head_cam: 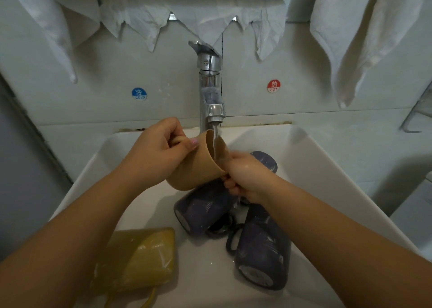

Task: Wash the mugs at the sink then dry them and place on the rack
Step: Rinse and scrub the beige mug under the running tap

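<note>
Nearest you, low in the frame, a yellow sponge [140, 258] lies in the white sink [315, 158] beside three dark mugs [261, 249]. At centre, your left hand [156, 153] has its grip curled round the tan mug's [198, 165] handle, tilting it under the running tap [210, 85]. Your right hand [247, 176] pinches the rim, fingers curled.
</note>
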